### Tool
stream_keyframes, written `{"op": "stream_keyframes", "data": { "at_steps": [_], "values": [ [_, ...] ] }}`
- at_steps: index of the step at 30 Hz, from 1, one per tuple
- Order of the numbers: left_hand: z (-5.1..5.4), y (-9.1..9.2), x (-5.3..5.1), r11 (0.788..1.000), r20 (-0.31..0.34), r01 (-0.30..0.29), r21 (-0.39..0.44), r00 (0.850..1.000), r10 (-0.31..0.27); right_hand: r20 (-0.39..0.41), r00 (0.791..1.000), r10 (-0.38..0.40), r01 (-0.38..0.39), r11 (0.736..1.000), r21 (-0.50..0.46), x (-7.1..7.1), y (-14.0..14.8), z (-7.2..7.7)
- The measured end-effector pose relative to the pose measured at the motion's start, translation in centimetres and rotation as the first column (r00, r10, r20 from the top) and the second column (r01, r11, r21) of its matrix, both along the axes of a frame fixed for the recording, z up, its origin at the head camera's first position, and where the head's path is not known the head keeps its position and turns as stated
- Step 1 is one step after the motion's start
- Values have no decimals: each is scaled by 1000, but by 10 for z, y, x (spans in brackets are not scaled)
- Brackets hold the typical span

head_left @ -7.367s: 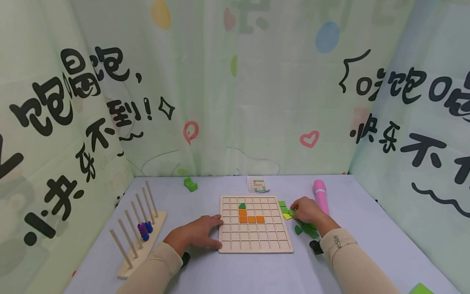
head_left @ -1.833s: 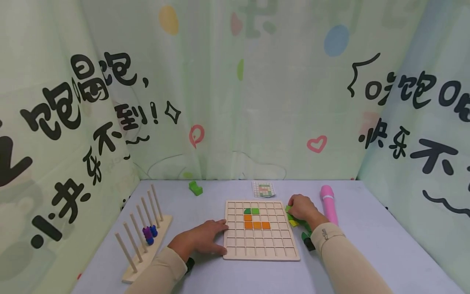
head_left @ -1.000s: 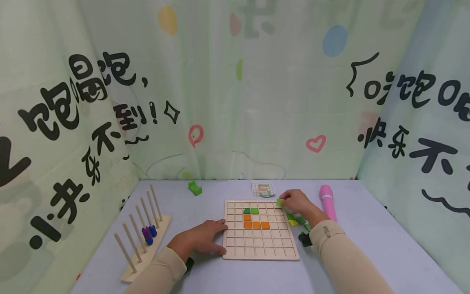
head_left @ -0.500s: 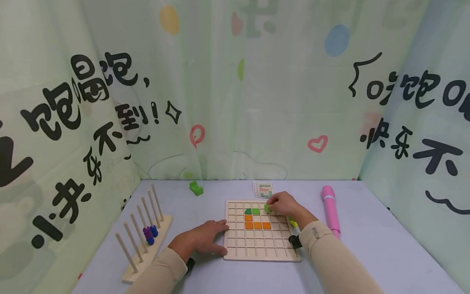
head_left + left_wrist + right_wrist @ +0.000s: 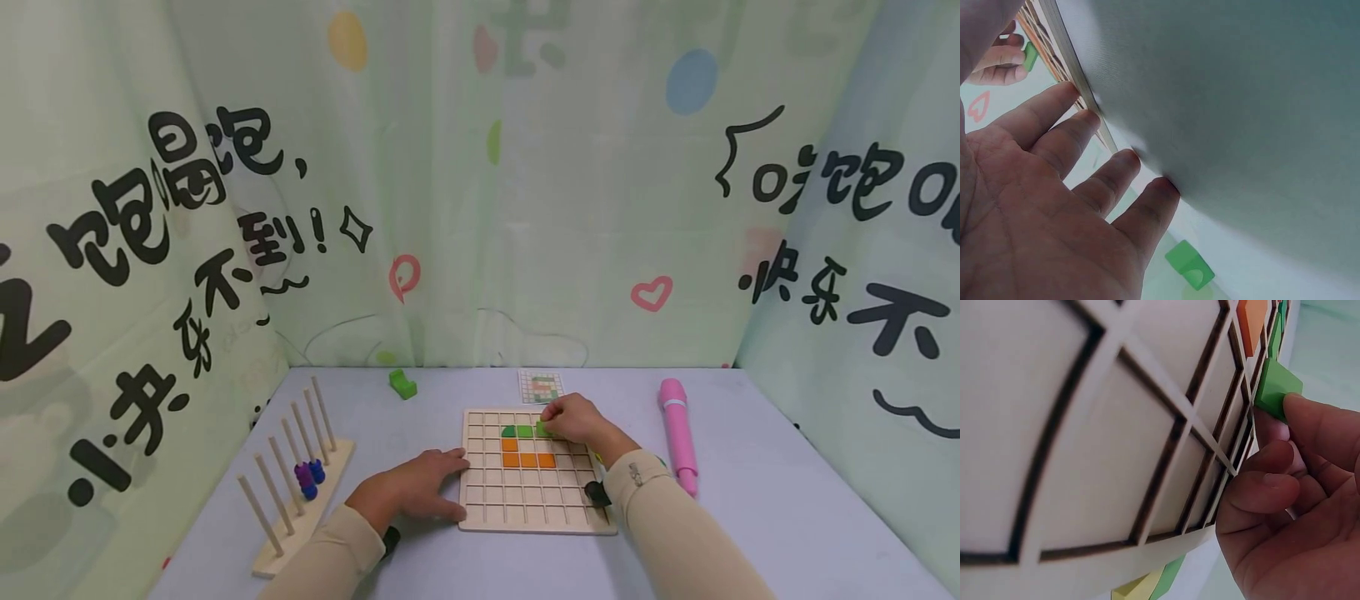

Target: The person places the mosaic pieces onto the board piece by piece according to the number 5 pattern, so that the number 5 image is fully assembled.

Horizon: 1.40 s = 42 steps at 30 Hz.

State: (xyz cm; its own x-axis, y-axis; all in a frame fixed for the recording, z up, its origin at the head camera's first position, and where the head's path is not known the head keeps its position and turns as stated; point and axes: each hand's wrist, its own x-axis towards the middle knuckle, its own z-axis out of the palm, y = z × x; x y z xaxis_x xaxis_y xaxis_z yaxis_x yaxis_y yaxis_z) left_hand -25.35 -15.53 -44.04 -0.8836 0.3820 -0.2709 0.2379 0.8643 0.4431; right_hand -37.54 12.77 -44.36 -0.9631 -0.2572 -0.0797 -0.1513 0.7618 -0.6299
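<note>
A wooden grid board (image 5: 532, 500) lies in the middle of the table. On it sit a dark green rounded tile (image 5: 509, 432), a light green square tile (image 5: 525, 432) and several orange square tiles (image 5: 528, 460) in an L shape. My right hand (image 5: 577, 419) pinches another light green square tile (image 5: 1277, 387) between thumb and finger, at the cell right of the placed green one; the tile looks slightly tilted in the right wrist view. My left hand (image 5: 420, 486) rests at the board's left edge, fingers extended and fingertips touching it.
A pattern card (image 5: 541, 387) lies behind the board, a pink microphone-shaped object (image 5: 679, 437) to the right. A pegged wooden stand (image 5: 318, 508) with purple and blue beads is at left. A green block (image 5: 402, 384) sits far left. Loose tiles (image 5: 1141, 586) lie beside the board.
My right hand has picked a light green tile from the pile and carried it left over the board. Earlier, a first green square tile came to lie beside the dark green one. My left hand stays put.
</note>
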Motion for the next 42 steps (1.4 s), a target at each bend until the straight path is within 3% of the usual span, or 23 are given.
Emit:
{"op": "stream_keyframes", "data": {
  "at_steps": [9, 27, 34, 42],
  "values": [
    [0, 0, 1, 1000, -9, 9, 7, 1000, -9, -15, 1000, 3, -3, 999, 37, 1, -6, 1],
    [0, 0, 2, 1000, -9, -3, 8, 1000, 3, -70, 997, 42, -27, 978, 208, 2, -15, 6],
    [-3, 1, -1, 1000, -13, 0, -7, 1000, 0, -84, 995, 46, -26, 975, 219, 2, -11, 4],
    [-2, 1, -2, 1000, -4, 0, -9, 1000, 0, -68, 997, 33, -25, 992, 124, 6, 6, 8]
  ]
}}
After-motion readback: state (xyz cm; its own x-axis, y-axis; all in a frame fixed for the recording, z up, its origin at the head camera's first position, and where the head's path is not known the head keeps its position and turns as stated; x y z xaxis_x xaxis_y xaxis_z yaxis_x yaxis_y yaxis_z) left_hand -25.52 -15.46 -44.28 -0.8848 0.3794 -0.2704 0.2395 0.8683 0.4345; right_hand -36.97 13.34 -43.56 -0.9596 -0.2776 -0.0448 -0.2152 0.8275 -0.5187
